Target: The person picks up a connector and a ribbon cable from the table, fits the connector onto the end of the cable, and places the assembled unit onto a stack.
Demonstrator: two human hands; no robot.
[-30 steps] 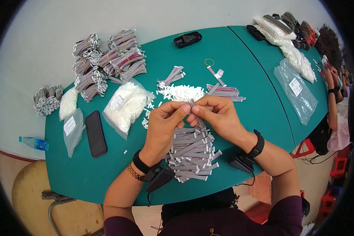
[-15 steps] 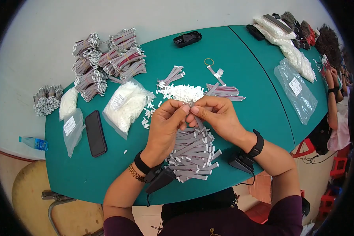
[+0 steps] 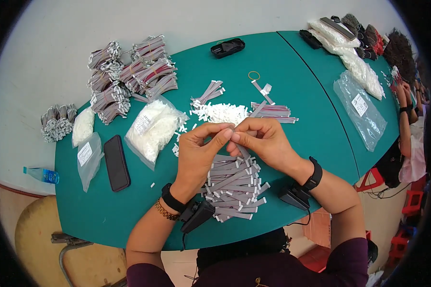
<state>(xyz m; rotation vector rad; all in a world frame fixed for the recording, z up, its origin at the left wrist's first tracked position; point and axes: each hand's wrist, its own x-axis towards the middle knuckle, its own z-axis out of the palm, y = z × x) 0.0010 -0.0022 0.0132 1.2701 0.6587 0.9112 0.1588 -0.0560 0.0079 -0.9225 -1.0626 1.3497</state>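
My left hand (image 3: 199, 147) and my right hand (image 3: 268, 145) meet fingertip to fingertip over the middle of the green table. The thumb and forefinger of the right pinch a flat grey ribbon cable (image 3: 243, 151), whose lower part slants down below the fingers. The left thumb and forefinger are pressed together at the cable's upper end; whatever small piece they grip is hidden. Just beneath the hands lies a loose heap of grey ribbon cables (image 3: 234, 187) with white end connectors. Beyond the fingertips is a pile of small white connectors (image 3: 225, 113).
A bag of white pieces (image 3: 151, 126) and a black phone (image 3: 117, 162) lie left. Bundled cables (image 3: 151, 67) are stacked far left. Flat cables (image 3: 275, 112) lie right of the connectors, with a black case (image 3: 228, 48) at the back. Another person's hand (image 3: 403, 93) shows far right.
My left fingers have closed in against the right fingertips, covering the cable's upper end. The left wrist has turned slightly. My right hand has hardly moved.
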